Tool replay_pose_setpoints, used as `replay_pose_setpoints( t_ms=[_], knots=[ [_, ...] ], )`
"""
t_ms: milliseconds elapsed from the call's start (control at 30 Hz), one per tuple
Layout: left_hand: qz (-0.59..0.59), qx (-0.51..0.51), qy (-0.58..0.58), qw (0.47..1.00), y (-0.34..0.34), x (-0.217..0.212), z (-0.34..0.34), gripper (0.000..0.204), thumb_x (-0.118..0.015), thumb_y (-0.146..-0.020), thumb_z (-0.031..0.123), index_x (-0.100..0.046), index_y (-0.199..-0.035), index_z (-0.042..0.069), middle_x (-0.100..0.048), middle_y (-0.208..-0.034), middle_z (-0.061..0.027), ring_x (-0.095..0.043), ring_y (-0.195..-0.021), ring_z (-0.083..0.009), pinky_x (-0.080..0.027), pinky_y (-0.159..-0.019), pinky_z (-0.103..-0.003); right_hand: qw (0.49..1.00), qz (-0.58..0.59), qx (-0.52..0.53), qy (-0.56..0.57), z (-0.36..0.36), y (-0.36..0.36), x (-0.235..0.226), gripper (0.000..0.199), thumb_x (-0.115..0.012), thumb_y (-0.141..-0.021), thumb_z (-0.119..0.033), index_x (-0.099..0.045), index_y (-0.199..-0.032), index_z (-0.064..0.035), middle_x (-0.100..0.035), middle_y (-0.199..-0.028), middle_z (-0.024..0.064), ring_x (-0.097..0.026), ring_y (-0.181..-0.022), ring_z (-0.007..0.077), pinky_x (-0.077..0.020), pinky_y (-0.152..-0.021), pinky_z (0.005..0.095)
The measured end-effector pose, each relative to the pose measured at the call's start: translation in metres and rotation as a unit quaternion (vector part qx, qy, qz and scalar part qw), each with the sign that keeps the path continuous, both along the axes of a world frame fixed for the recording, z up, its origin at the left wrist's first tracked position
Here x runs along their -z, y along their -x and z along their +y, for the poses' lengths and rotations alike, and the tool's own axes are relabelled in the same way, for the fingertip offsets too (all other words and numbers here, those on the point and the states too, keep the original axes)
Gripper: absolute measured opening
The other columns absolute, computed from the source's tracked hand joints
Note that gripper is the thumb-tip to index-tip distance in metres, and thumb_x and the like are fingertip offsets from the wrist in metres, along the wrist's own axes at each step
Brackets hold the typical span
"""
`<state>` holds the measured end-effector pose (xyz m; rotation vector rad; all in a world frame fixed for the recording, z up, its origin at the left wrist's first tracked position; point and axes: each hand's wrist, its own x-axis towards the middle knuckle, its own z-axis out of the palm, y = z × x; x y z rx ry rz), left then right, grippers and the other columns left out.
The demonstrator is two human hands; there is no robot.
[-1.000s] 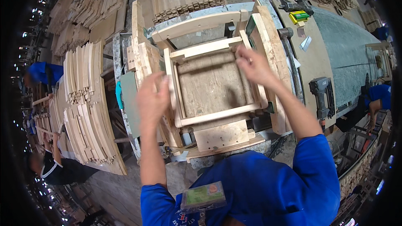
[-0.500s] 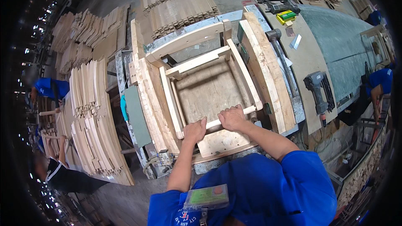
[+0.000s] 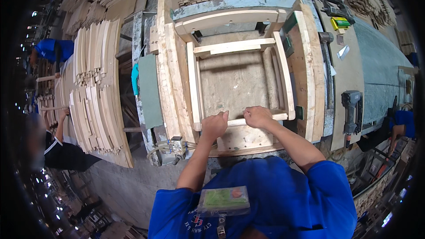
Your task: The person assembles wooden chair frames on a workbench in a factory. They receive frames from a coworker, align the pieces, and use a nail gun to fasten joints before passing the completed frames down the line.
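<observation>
A pale wooden frame [image 3: 192,84], four-sided with rounded front corners, lies between the thick side beams of a wooden jig. Its front rail runs under both of my hands. My left hand [image 3: 215,125] is closed over the rail's left part, thumb toward the middle. Around the same rail, right of centre, my right hand [image 3: 257,117] is wrapped, with a short gap between the two. At the far end, a curved wooden rail [image 3: 230,19] spans the jig beyond the frame's back rail [image 3: 234,45]. A flat wooden block [image 3: 245,139] sits just below the front rail.
On the right lie a hammer [image 3: 326,62], a nail gun [image 3: 352,110] and a yellow-green box [image 3: 340,23]. Stacked curved wooden slats [image 3: 95,115] fill a board at left. A valve with hoses [image 3: 177,146] sits at the jig's near left corner. Co-workers are at both sides.
My view has turned, so the jig and frame now look straighter and sit farther right in the picture. Both hands stay closed on the front rail.
</observation>
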<state>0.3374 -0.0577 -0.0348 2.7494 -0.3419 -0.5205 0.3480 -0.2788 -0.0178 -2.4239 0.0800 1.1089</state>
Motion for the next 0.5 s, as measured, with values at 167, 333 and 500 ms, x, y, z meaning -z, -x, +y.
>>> replay_pose_setpoints(
  t_ms=[167, 333, 500],
  knots=[
    [-0.137, 0.005, 0.029, 0.990, 0.005, 0.017, 0.005, 0.041, -0.055, -0.101, 0.031, -0.070, -0.068, 0.013, -0.065, -0.056, -0.0138, -0.067, -0.052, -0.0336, -0.055, -0.053, -0.046, 0.994, 0.070, 0.071, -0.035, 0.020, -0.020, 0.009, 0.056, -0.035, -0.106, -0.046, -0.075, -0.120, -0.0084, -0.072, -0.124, 0.0208, -0.066, -0.120, 0.0399, -0.0503, -0.104, 0.0505],
    [-0.015, -0.014, 0.004, 1.000, -0.001, 0.000, 0.004, 0.030, -0.057, -0.101, 0.029, -0.074, -0.089, 0.007, -0.071, -0.072, -0.0181, -0.071, -0.064, -0.0358, -0.058, -0.063, -0.048, 0.995, 0.079, 0.056, 0.030, 0.038, -0.031, 0.003, 0.061, -0.036, -0.108, -0.046, -0.073, -0.119, 0.0016, -0.070, -0.123, 0.0278, -0.067, -0.118, 0.0418, -0.0510, -0.104, 0.0504],
    [-0.083, -0.089, 0.196, 0.973, 0.009, -0.044, 0.025, 0.038, -0.056, -0.104, 0.024, -0.065, -0.130, 0.000, -0.068, -0.121, -0.0277, -0.064, -0.118, -0.0410, -0.048, -0.104, -0.051, 0.995, 0.079, 0.021, 0.050, 0.037, -0.030, 0.012, 0.058, -0.039, -0.107, -0.043, -0.073, -0.119, 0.0023, -0.071, -0.123, 0.0258, -0.066, -0.120, 0.0409, -0.0504, -0.107, 0.0488]
  ],
)
